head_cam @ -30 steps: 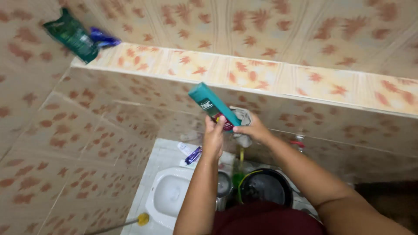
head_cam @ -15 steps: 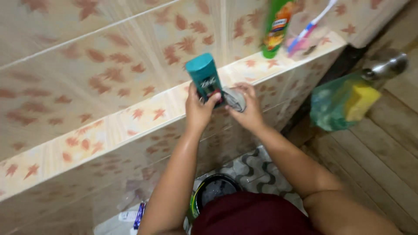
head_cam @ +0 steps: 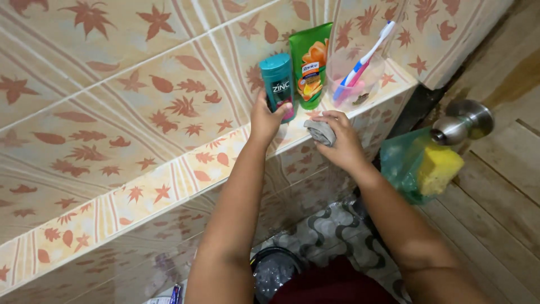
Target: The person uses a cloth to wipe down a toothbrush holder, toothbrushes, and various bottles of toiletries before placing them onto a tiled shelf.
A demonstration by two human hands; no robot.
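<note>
While the view has swung right since a moment ago | left hand (head_cam: 265, 117) grips teal bottle (head_cam: 278, 84), now standing on tiled ledge (head_cam: 169, 186) beside green tube (head_cam: 310, 63) | right hand (head_cam: 337, 143) pinches grey cloth (head_cam: 321, 132) at ledge edge | cup with toothbrush (head_cam: 360, 62) near ledge's right corner

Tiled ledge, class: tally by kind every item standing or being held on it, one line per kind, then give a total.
Bottles and tubes: 2, a teal plastic bottle in the left hand and a green squeeze tube
Cups: 1, a clear pink plastic cup
Toothbrushes: 1, a blue and pink toothbrush in the cup
Cloths: 1, a grey wadded cloth under the right hand
Total: 5
</note>
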